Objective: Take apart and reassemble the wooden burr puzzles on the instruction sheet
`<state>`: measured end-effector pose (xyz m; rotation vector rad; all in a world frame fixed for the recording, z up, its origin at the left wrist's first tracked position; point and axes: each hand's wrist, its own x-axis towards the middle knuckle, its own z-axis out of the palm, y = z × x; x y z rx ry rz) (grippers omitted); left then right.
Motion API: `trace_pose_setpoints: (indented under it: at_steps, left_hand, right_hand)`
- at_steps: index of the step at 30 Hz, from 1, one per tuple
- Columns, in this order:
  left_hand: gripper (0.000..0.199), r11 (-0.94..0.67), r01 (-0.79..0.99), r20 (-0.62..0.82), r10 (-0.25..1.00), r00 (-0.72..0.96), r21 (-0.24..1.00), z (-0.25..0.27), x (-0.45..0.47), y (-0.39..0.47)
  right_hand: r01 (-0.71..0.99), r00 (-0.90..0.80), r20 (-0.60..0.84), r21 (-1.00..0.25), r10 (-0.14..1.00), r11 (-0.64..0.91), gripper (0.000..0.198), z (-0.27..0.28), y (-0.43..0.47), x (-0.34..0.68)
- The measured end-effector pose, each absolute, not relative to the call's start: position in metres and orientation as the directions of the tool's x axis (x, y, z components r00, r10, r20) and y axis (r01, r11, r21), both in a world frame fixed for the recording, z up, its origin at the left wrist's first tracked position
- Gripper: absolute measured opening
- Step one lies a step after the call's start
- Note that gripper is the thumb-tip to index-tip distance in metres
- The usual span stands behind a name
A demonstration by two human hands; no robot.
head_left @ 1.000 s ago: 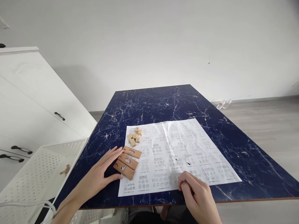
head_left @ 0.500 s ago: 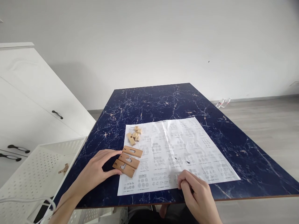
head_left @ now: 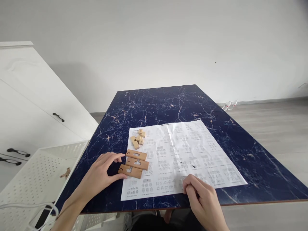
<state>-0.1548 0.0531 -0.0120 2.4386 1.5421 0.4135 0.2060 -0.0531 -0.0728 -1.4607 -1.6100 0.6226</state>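
Observation:
Three flat wooden pieces with cut-out slots, marked 2 [head_left: 141, 156], 1 [head_left: 143, 165] and 3 [head_left: 136, 173], lie side by side on the printed paper sheet [head_left: 183, 144], near its left edge. At their left ends is my left hand [head_left: 101, 171], thumb and fingers spread apart. Its index fingertip reaches the corner of piece 2, and its thumb touches the near edge of piece 3. My right hand [head_left: 201, 195] rests closed in a loose fist on the sheet's near edge, with nothing visible in it. Small wooden blocks [head_left: 136, 145] lie in a cluster beyond the flat pieces.
The sheet lies on a dark blue marbled table [head_left: 156, 104]. Left of the table stand a white cabinet [head_left: 36, 96] and a white perforated basket [head_left: 36, 173] with a small wooden item [head_left: 65, 173] inside. Clear bottles [head_left: 229, 105] are on the floor at right.
Pieces 1 and 3 have shifted slightly right and turned, now lying more nearly parallel with piece 2. My left hand moved a little with them. My right hand has stayed put.

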Motion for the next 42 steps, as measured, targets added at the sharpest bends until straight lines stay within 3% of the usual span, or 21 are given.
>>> trace_pose_setpoints:
  at_steps: [6, 14, 20, 30, 35, 42]
  left_hand:
    - [0.053, -0.471, 0.814, 0.146, 0.882, 0.449, 0.339, -0.018, -0.156, 0.049]
    - [0.063, -0.504, 0.828, 0.257, 0.857, 0.446, 0.245, -0.020, -0.138, 0.052]
    - [0.089, -0.398, 0.889, 0.142, 0.916, 0.374, 0.226, -0.026, -0.140, 0.055]
    - [0.080, -0.361, 0.891, 0.121, 0.932, 0.341, 0.274, -0.029, -0.129, 0.048]
    - [0.086, -0.442, 0.851, 0.102, 0.896, 0.432, 0.283, -0.025, -0.124, 0.053]
    - [0.074, -0.485, 0.818, 0.053, 0.867, 0.495, 0.310, -0.022, -0.130, 0.057]
  right_hand:
    - [0.551, 0.037, 0.282, -0.806, 0.959, 0.216, 0.031, -0.077, -0.053, 0.208]
    - [0.561, 0.056, 0.283, -0.802, 0.957, 0.205, 0.032, -0.072, -0.052, 0.205]
    - [0.554, 0.072, 0.277, -0.810, 0.958, 0.193, 0.031, -0.071, -0.052, 0.203]
    - [0.556, 0.048, 0.272, -0.806, 0.961, 0.201, 0.032, -0.069, -0.052, 0.204]
    - [0.550, 0.065, 0.274, -0.812, 0.960, 0.195, 0.031, -0.069, -0.052, 0.204]
    - [0.561, 0.051, 0.267, -0.805, 0.962, 0.194, 0.031, -0.070, -0.052, 0.206]
